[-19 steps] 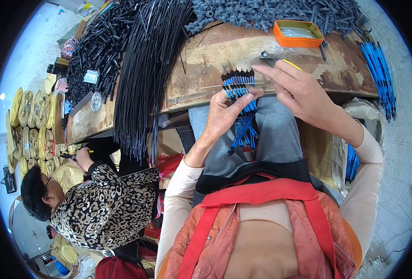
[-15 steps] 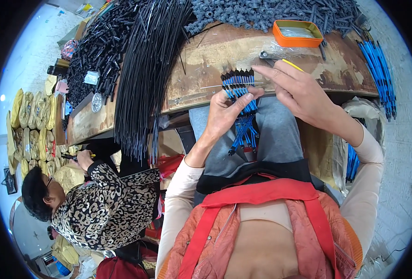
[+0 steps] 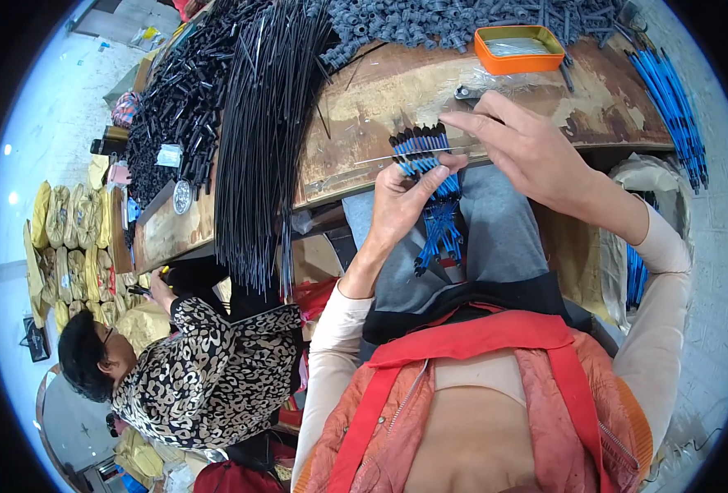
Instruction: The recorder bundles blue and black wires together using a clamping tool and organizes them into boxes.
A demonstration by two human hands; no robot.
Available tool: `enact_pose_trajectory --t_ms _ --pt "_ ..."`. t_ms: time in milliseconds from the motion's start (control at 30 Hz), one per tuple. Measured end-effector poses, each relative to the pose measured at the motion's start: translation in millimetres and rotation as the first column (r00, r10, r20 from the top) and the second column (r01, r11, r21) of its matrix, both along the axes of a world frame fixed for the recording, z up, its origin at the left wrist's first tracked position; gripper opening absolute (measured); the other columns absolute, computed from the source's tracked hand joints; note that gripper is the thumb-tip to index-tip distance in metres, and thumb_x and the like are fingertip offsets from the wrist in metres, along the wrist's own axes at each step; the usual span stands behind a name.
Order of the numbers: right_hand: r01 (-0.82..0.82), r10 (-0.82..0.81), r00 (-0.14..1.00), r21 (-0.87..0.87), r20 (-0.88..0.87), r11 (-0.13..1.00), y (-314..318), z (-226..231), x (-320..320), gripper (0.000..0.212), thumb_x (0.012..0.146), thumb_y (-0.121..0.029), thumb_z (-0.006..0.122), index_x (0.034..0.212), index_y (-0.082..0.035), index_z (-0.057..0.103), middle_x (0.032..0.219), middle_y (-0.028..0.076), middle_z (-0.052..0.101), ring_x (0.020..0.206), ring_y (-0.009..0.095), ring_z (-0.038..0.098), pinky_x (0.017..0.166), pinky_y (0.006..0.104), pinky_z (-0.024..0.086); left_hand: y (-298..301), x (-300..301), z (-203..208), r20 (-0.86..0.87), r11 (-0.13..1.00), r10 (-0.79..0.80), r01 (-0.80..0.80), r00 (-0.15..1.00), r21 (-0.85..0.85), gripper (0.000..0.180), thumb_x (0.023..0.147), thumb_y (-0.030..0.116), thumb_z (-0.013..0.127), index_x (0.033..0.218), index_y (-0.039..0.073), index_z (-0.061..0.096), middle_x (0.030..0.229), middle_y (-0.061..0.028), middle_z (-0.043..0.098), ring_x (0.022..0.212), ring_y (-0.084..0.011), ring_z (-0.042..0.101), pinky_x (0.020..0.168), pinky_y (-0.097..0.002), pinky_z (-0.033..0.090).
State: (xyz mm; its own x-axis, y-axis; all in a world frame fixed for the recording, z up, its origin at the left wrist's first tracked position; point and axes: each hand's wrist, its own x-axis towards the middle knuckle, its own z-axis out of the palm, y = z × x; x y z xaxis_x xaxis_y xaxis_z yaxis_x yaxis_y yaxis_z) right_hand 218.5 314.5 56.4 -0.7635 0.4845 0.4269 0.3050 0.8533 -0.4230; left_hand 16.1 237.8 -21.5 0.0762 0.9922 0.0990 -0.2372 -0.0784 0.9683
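Observation:
My left hand (image 3: 398, 201) is closed around a bunch of thin blue tubes (image 3: 439, 220) with black tips, held above my lap at the table edge. The tips stand side by side in a row. A thin silvery rod (image 3: 374, 158) lies crosswise over the tubes just below them. My right hand (image 3: 536, 156) is beside the row, its index finger stretched out to the black tip at the right end. Whether it touches that tip I cannot tell. Nothing shows in the right hand. Behind it on the table is a dark-jawed hand tool (image 3: 465, 93), partly hidden.
An orange tin (image 3: 518, 66) of clear thin pieces stands near a heap of grey fittings (image 3: 429, 20). Long black rods (image 3: 261, 164) overhang the table at left, beside black parts (image 3: 171, 123). Blue tubes (image 3: 672, 115) hang at right. A co-worker (image 3: 208, 370) sits at left.
The whole view has shifted slightly. My left hand keeps its grip on the tubes. My right hand now covers the hand tool's yellow handle, its index finger still at the row's right end.

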Motion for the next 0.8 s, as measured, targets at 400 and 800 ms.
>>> enact_pose_trajectory --t_ms 400,800 --pt "0.046 -0.045 0.999 0.280 -0.011 0.959 3 13 5 0.038 0.081 0.001 0.056 0.117 -0.008 0.064 0.091 0.012 0.050 0.086 0.029 0.054 0.074 0.0387 0.045 1 2 -1 0.065 1.000 -0.001 0.002 0.998 -0.020 0.019 0.094 0.005 0.060 0.110 -0.004 0.064 0.105 -0.0156 0.070 0.103 -0.0227 0.066 0.092 -0.0332 0.052" --pt "0.049 -0.030 0.997 0.251 -0.077 0.967 -1 13 -2 0.032 0.080 0.001 0.059 0.111 -0.003 0.063 0.092 0.012 0.051 0.089 0.029 0.055 0.079 0.0387 0.046 -1 6 6 -0.006 1.000 0.006 -0.006 1.000 0.023 0.019 0.094 0.006 0.061 0.110 -0.003 0.064 0.105 -0.0156 0.070 0.104 -0.0218 0.066 0.092 -0.0329 0.051"
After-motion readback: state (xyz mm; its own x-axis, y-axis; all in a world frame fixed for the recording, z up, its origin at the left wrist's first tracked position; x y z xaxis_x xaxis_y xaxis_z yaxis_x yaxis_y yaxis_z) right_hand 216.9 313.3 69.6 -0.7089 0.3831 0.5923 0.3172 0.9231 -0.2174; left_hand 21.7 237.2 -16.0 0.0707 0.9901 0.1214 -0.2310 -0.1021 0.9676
